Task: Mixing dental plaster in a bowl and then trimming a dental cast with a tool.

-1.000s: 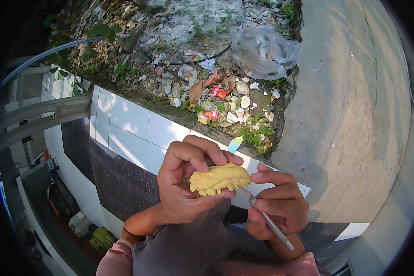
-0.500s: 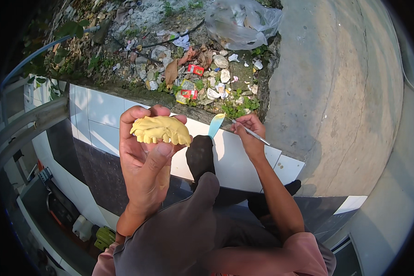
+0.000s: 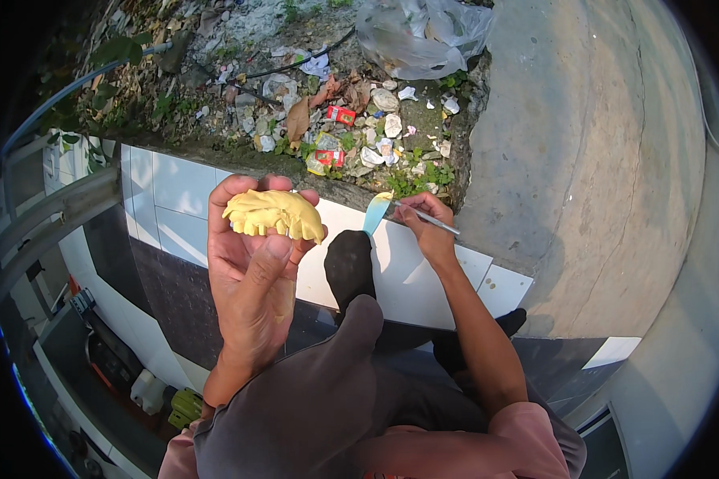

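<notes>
Left of centre, I see left hand (image 3: 244, 275) holding yellow teeth model (image 3: 268, 214); right hand (image 3: 433, 231) pinches slanted tool (image 3: 446, 226), tip beside blue spatula (image 3: 374, 215).

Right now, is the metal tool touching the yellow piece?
Apart. Head view shows the metal tool in the right hand, white tile visible between it and the yellow piece.

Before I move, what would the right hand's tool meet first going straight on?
Most likely the light-blue, yellow-tipped strip, just left of the metal tool in the right hand; depth is unclear, so they may already touch.
</notes>
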Available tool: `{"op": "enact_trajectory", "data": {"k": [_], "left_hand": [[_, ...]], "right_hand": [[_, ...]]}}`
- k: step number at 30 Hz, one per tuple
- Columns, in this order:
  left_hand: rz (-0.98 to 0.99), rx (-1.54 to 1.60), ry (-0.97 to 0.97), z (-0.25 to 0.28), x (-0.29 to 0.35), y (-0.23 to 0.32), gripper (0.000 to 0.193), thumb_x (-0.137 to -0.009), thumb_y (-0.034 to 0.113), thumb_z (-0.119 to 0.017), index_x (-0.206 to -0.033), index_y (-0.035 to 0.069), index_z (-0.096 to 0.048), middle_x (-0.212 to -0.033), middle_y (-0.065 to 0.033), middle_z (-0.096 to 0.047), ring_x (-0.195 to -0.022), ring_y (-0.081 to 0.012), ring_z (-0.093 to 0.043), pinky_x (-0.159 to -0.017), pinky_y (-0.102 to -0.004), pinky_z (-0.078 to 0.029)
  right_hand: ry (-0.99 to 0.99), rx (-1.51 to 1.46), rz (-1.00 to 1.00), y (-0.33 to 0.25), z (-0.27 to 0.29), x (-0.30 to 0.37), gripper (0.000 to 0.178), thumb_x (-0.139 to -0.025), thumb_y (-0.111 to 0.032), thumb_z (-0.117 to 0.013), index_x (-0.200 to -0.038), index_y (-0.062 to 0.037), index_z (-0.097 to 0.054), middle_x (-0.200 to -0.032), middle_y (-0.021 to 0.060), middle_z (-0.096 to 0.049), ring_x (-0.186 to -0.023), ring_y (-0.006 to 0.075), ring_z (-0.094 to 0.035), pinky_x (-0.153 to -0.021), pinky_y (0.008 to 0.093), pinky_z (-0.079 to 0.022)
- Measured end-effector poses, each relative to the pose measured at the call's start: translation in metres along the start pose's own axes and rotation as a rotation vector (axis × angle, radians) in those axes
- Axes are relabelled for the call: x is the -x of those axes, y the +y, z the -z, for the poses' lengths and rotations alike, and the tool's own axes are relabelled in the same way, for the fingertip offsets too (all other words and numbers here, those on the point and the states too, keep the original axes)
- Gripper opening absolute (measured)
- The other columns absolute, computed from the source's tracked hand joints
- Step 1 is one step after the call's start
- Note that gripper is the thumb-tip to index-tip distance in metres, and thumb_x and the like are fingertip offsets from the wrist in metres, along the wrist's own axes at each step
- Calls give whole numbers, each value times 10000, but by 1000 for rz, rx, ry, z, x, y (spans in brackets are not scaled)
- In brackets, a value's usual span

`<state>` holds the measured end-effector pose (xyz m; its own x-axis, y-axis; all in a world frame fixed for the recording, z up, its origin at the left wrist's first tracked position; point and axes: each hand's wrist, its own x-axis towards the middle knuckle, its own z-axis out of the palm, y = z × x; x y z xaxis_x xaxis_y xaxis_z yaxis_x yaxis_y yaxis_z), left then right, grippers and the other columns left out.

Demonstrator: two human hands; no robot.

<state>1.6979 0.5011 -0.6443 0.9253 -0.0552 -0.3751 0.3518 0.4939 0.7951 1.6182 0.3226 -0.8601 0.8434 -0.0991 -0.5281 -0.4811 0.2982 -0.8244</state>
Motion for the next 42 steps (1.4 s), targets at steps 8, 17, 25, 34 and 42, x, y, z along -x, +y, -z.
{"op": "enact_trajectory", "data": {"k": [8, 17, 25, 34, 42], "left_hand": [[6, 31, -30, -5, -1, -2, 500, -828, 25, -653, -1246, 52, -380, -1192, -160, -507, -1153, -319, -526, -921, -417, -488], [-94, -42, -268, -10, 1, 0, 455, -810, -33, -635, -1198, 19, -404, -1157, -194, -526, -1088, -331, -580, -928, -438, -491], [-43, 21, -406, -13, 6, 3, 512, -804, -37, -644, -1244, -28, -384, -1164, -205, -530, -1075, -309, -590, -918, -412, -500], [9, -91, -288, -21, 10, 5, 480, -784, 100, -734, -1132, 29, -412, -1095, -175, -543, -981, -287, -633, -850, -371, -533], [-29, -61, -311, -24, 10, 3, 450, -781, 97, -736, -1084, 30, -409, -1052, -160, -528, -994, -323, -629, -872, -440, -544]], "right_hand": [[-73, -120, -155, -35, 9, 8, 71, -882, -52, -588, -887, 18, -583, -793, 82, -653, -739, 130, -633, -702, 246, -509], [-154, -226, 588, -191, -37, 69, 184, -831, -91, -641, -938, -1, -521, -810, 131, -610, -825, 272, -644, -763, 366, -521], [-202, -103, 805, -209, -51, 79, 226, -728, 62, -683, -921, 28, -569, -798, 170, -628, -937, 363, -651, -764, 395, -553], [-143, 158, 796, -206, -53, 90, 211, -844, -110, -657, -948, -22, -496, -829, 118, -578, -932, 304, -609, -840, 457, -535], [-113, 189, 829, -206, -53, 92, 192, -802, -64, -674, -921, -20, -530, -803, 113, -585, -896, 295, -618, -803, 418, -535]]}}
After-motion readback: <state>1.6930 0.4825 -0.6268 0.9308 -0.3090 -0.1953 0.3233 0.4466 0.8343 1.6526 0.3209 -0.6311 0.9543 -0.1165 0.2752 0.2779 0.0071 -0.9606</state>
